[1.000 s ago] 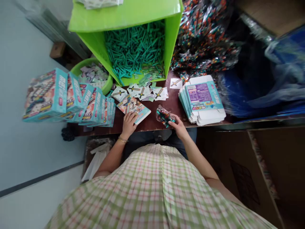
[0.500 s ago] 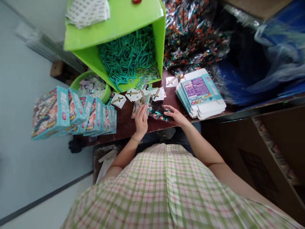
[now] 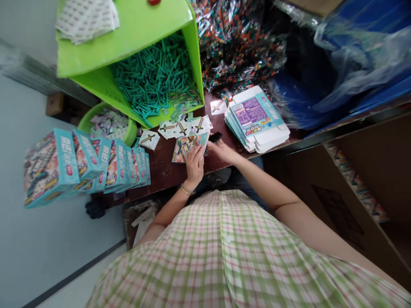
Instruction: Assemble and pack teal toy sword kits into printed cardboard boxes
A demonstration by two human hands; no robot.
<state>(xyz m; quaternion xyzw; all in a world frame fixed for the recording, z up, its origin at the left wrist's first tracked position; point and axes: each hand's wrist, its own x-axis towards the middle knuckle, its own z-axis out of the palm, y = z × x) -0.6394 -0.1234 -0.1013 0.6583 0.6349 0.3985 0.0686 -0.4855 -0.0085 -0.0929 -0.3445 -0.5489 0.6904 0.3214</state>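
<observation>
Just in front of the green bin [image 3: 128, 47], both my hands meet at a printed box [image 3: 183, 148].
My left hand [image 3: 195, 164] grips the box's near end, fingers curled over its edge, as it lies on the bench [image 3: 163, 170]. My right hand [image 3: 224, 151] pinches a dark packet [image 3: 215, 137] at the box's open side, below the bin's front corner. Sword cards [image 3: 184, 127] lie between box and bin. Flat cartons [image 3: 257, 122] are stacked right of the bin, and upright boxes [image 3: 90, 162] stand in a row to its lower left.
</observation>
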